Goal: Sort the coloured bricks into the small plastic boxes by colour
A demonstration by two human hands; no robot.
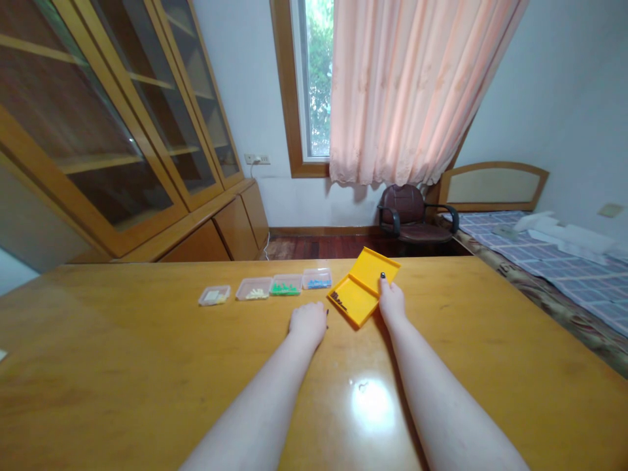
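Observation:
My right hand [392, 301] grips the right side of an opened yellow case [362, 297], its thumb lying over the edge near the fold. Several small dark pieces [337, 301] lie in the left corner of the case's lower half. Just left of the case, my left hand [309, 322] is at the table surface with its fingers curled; a small dark thing shows by the fingertips, and what they hold is too small to name. Beyond it stands a clear tray [317, 279] with blue pieces, beside a clear tray [286, 285] with green pieces.
Farther left on the wooden table [147, 366] are a clear tray [254, 289] of cream pieces and a smaller clear box [214, 296]. Past the far edge stand a glass-door cabinet [196, 222], an office chair [412, 216] and, at right, a bed [554, 261].

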